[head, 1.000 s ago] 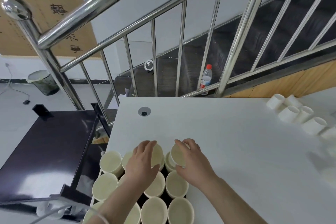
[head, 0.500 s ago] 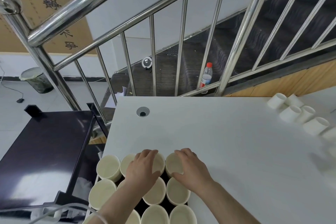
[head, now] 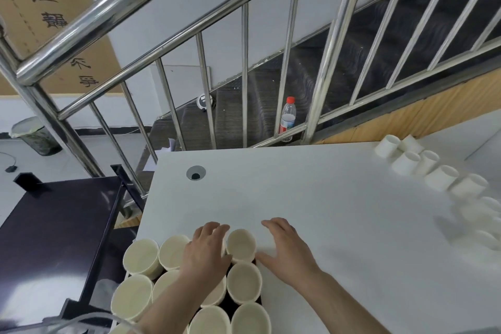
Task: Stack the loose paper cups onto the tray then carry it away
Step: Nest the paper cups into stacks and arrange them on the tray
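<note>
Several cream paper cups [head: 244,282] stand upright in rows on a dark tray [head: 235,306] at the near left of the white table [head: 311,192]. My left hand [head: 207,249] rests on top of a cup in the back row and hides it. Just right of that hand stands the back-right cup [head: 240,244]. My right hand [head: 288,251] lies with fingers spread on the table beside that cup, holding nothing. Several loose white cups [head: 418,165] lie on their sides at the table's far right.
A steel stair railing [head: 322,84] runs behind the table. A plastic bottle [head: 287,118] stands on the stairs beyond it. A dark cart [head: 54,225] sits left of the table. A cable hole [head: 195,172] is in the tabletop.
My right hand has let go of the back-right cup, which now stands on the tray, and moved right onto the table. The left hand stays on its cup.
</note>
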